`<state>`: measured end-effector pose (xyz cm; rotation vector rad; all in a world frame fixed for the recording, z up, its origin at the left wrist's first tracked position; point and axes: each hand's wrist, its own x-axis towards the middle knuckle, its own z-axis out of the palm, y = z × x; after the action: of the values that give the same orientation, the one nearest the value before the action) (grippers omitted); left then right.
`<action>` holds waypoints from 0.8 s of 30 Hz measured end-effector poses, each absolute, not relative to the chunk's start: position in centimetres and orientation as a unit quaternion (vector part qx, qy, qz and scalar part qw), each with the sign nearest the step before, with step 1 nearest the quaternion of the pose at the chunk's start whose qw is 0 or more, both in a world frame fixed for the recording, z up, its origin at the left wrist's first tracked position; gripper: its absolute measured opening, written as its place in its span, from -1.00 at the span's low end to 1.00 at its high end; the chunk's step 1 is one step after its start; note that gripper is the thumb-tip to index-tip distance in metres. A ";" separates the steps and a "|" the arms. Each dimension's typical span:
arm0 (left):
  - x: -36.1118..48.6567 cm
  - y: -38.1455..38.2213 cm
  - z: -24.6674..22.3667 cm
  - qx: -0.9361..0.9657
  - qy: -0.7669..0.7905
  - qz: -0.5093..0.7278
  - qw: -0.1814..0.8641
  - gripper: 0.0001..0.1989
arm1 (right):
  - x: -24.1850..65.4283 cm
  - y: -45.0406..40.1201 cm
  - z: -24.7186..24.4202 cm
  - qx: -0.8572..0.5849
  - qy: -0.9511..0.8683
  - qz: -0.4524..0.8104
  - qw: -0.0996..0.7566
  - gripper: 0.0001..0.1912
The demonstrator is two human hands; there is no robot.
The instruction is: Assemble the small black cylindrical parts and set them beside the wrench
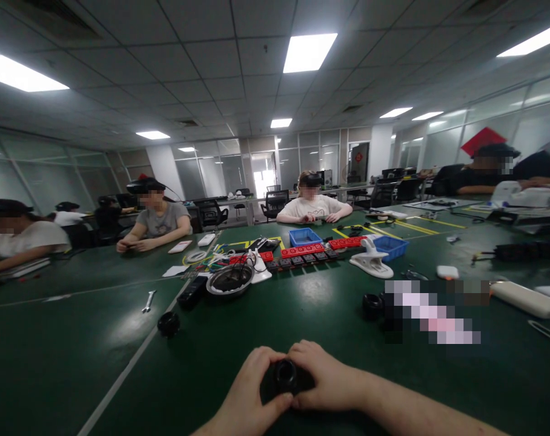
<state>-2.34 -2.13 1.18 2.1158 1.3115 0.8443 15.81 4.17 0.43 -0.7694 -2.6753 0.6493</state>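
A small black ring-shaped part [285,375] with a round hole facing up is held low in the middle of the view, over the green table [202,375]. My left hand [255,387] wraps round its left side, the thumb at its lower edge. From the right, my right hand [323,378] closes round the other side, and the fingertips of both hands meet above and below the part. Another black round part [168,324] sits to the left, and a similar one [372,306] lies to the right.
Beyond the hands are a wrench [148,301], a dark bowl with wires [230,281], red-and-black strips [302,251], blue trays [304,237], a white clamp-like stand [372,260] and a pale flat case [527,298]. Several people sit around the table.
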 end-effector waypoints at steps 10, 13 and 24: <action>-2.2 -2.1 1.2 0.771 0.510 0.288 0.252 -0.74 | 15.7 4.7 0.1 -0.274 -0.932 0.204 0.119 -0.55; -2.2 -2.1 1.0 0.751 0.540 0.288 0.247 -0.75 | 15.0 3.9 -0.4 -0.323 -0.923 0.161 0.135 -0.49; -4.7 -1.0 -2.5 0.746 0.572 0.280 0.193 -0.53 | 15.8 4.6 -0.2 -0.242 -0.946 0.156 0.151 -0.47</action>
<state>-4.67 -1.00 -2.53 2.0950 1.6062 0.7849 15.82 4.62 -0.20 -0.6950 -2.7160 0.4476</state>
